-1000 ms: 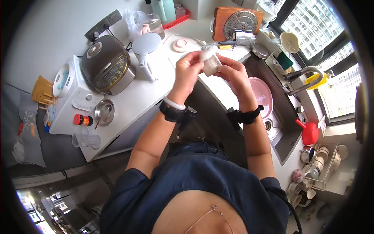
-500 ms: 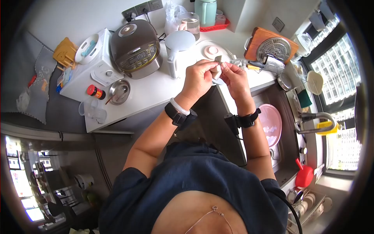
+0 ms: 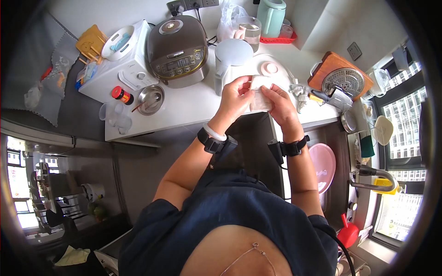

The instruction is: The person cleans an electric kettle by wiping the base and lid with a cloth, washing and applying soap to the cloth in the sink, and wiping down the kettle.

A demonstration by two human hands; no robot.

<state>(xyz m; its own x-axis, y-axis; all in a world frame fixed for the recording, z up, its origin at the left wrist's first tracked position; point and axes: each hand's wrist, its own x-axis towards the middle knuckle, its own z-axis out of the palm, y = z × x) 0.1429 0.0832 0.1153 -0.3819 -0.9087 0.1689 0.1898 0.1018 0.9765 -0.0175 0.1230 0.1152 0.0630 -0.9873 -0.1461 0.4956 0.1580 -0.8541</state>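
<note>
A small whitish, flat piece (image 3: pixel 261 100), like a cloth or pouch, is held between both hands above the counter edge. My left hand (image 3: pixel 237 97) pinches its left side with thumb and fingers. On its right side, my right hand (image 3: pixel 282 105) presses it with the thumb on top. Just behind the hands is a round pale lid (image 3: pixel 269 69) on a white plate-like base. A crumpled clear plastic wrap (image 3: pixel 300 95) lies on the counter right of my right hand. Left of my hands stands a white kettle (image 3: pixel 232 54).
A dark rice cooker (image 3: pixel 177 53), red-capped jar (image 3: pixel 122 94) and metal bowl (image 3: pixel 150 100) stand to the left. At the right are a wooden board (image 3: pixel 338 76), a pink basin (image 3: pixel 322 168) in the sink, a faucet (image 3: pixel 377 179) and a red scoop (image 3: pixel 348 233).
The head view has turned left, so the counter items sit further right. The whitish piece, folded small half a second ago, now shows its broad face. Both hands keep hold of it.
</note>
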